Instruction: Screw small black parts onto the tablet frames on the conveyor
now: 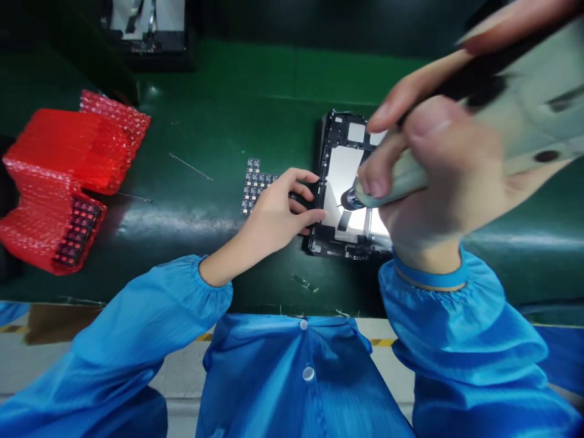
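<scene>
My right hand (438, 164) is wrapped round a pale electric screwdriver (410, 173), whose dark-tipped metal nose points down and left over an opened tablet (340, 164). The tablet has a black frame with white and silvery panels inside, and my right hand and the tool cover much of its right side. Whether the bit touches the tablet I cannot tell. At the tablet's left edge lies my left hand (283, 210), fingers bent but apart, fingertips against the frame. Under and beside that hand is a sheet of small dark circuit boards (255, 182), partly hidden.
Red bubble wrap (55, 158) lies at the left with another panel of small boards (77, 231) in it. A dark unit (150, 42) with a pale panel stands at the back left. Thin wire-like strips (190, 166) and a clear scrap (305, 283) lie on the green mat (205, 121).
</scene>
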Available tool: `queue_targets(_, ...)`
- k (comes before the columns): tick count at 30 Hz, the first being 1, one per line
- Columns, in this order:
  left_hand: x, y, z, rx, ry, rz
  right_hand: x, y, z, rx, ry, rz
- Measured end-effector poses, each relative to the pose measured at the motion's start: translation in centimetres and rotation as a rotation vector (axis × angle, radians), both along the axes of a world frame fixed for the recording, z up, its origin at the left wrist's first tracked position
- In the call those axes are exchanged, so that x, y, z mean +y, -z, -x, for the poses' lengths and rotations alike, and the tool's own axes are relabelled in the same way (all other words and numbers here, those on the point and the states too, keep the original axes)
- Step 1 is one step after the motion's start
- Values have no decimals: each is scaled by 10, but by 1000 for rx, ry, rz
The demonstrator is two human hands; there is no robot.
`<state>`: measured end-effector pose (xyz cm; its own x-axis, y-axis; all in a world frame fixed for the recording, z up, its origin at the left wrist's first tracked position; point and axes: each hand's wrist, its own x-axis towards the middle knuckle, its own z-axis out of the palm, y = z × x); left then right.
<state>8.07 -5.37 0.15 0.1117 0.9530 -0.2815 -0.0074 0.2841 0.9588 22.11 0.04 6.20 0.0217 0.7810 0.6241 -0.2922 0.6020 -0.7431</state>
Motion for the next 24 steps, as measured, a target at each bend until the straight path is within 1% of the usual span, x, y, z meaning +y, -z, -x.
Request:
queue_targets(2,-2,0,-1,-16,-17,4,1,1,15,31,9,-99)
queue_targets(3,-3,1,-1,-12,-19,2,1,3,20,-2,-2,-97)
queue_targets(5,-4,1,-1,5,-18,-16,1,9,24,-125,-33,-49)
queue_targets(8,-5,3,-2,4,-47,-78,0,17,19,-320,-121,87)
queue_targets(10,-5,4,-3,-10,-64,-113,-1,18,16,-363,-139,155)
queue_targets(12,-5,6,-4,-10,-69,-128,-4,17,15,-364,-123,172)
queue_targets(15,-6,7,-4,-8,-71,-135,-6,13,20,-346,-89,154)
queue_targets(17,-7,8,-5,-19,-71,-141,-6,11,26,-303,-63,105)
queue_targets(21,-8,8,-4,-24,-73,-147,-3,13,33,-105,-32,-62)
queue_targets(22,-8,8,-4,-22,-74,-150,-2,14,32,-75,-27,-88)
queue_targets(24,-8,7,-4,-17,-71,-152,-1,17,28,-84,-18,-81)
